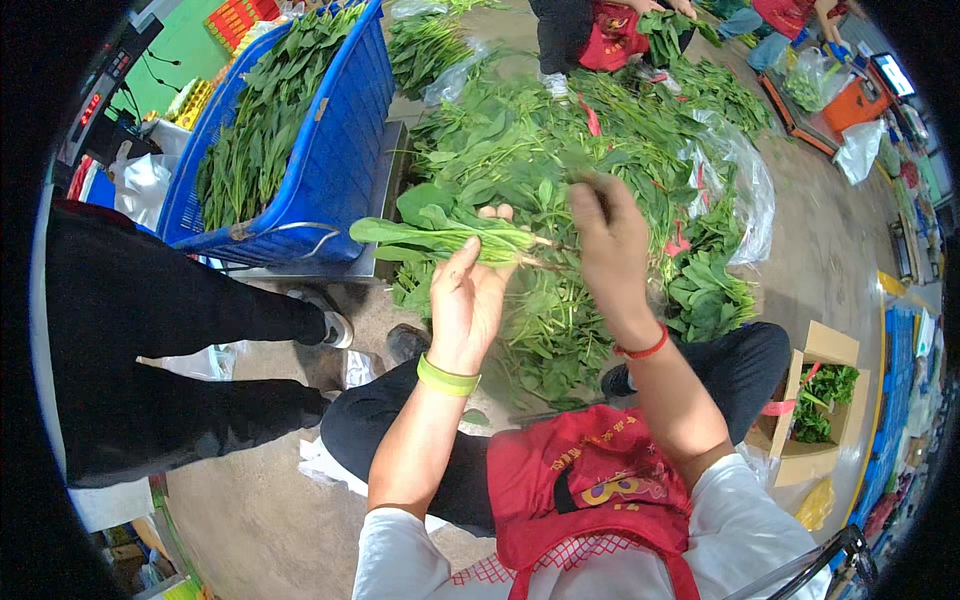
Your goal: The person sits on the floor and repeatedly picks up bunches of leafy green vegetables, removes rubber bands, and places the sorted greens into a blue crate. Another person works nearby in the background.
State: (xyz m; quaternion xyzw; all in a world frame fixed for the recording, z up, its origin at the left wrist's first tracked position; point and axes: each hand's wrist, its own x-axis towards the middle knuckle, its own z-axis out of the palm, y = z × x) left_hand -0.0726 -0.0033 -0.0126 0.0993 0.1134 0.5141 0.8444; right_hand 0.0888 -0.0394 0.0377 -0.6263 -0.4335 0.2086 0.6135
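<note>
My left hand point(472, 290), with a yellow-green band at the wrist, is closed round a small bunch of spinach point(430, 232). Its leaves point left, and its pale root ends stick out to the right. Just right of those roots is my right hand point(612, 250), raised above the greens, a red string on its wrist. Motion smears its fingers, so whether they hold anything cannot be made out. Under and beyond both hands spreads a large heap of loose leafy greens point(545, 335) on the floor, with bits of red tape among them.
A blue crate point(330, 150) full of greens stands on a metal platform at the left, beside a standing person's dark-trousered legs point(200, 330). Clear plastic point(755, 205) edges the heap. A cardboard box point(815, 455) holds greens at right. Other people work at the far side near an orange scale point(855, 105).
</note>
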